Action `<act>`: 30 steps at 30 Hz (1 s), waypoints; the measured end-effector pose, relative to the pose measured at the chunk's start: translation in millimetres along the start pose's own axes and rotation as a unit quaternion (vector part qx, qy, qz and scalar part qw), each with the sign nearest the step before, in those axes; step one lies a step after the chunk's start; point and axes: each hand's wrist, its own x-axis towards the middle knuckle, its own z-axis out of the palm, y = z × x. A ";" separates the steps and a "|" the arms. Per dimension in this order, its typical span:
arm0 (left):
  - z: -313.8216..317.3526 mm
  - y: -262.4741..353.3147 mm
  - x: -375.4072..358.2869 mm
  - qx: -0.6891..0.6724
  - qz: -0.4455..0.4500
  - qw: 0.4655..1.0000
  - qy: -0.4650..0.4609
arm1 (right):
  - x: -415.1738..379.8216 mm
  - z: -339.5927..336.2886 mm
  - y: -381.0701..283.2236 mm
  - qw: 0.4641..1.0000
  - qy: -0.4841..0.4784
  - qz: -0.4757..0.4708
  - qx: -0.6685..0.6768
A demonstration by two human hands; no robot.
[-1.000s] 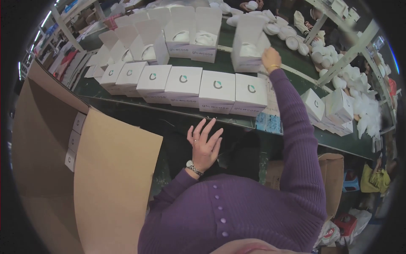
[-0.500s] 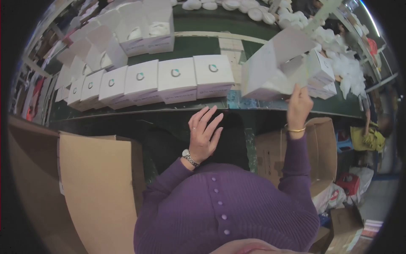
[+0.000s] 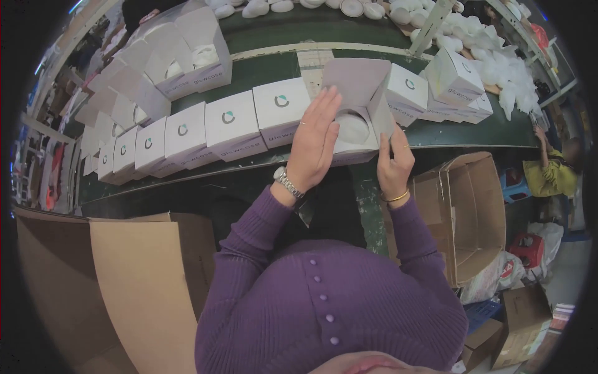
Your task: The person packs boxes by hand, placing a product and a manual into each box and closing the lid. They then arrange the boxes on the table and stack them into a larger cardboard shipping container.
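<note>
An open white carton (image 3: 356,81) stands on the green table in front of me, its lid raised at the back and a side flap folded out. Inside it sits a round white object (image 3: 352,129). My left hand (image 3: 313,144) lies along the carton's left side, fingers stretched out and open. On the right, my right hand (image 3: 395,161) pinches the carton's side flap between thumb and fingers. Just left of my left hand begins a row of closed white cartons (image 3: 232,129) marked with a green and grey logo.
More closed cartons (image 3: 458,78) are stacked at the right. Open cartons (image 3: 205,47) holding white items stand at the back left. White pieces (image 3: 486,68) are heaped at the back right. Large cardboard boxes (image 3: 140,268) flank me. A person in yellow (image 3: 554,171) is at far right.
My right hand has brought the open carton leftward, next to the row. My left hand has risen from the table's edge to the carton's left side. The camera view has shifted.
</note>
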 end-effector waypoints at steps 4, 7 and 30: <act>8.4 -1.5 9.5 0.029 -0.009 0.998 -0.060 | -2.6 -2.0 6.2 0.998 0.007 -0.036 0.042; 21.8 -3.5 5.3 0.073 -0.001 0.993 -0.097 | -1.0 -2.4 11.6 0.992 -0.021 -0.108 0.055; 38.7 -17.4 -15.7 0.204 0.080 0.971 -0.092 | 21.6 -0.1 11.0 0.987 -0.036 0.032 0.151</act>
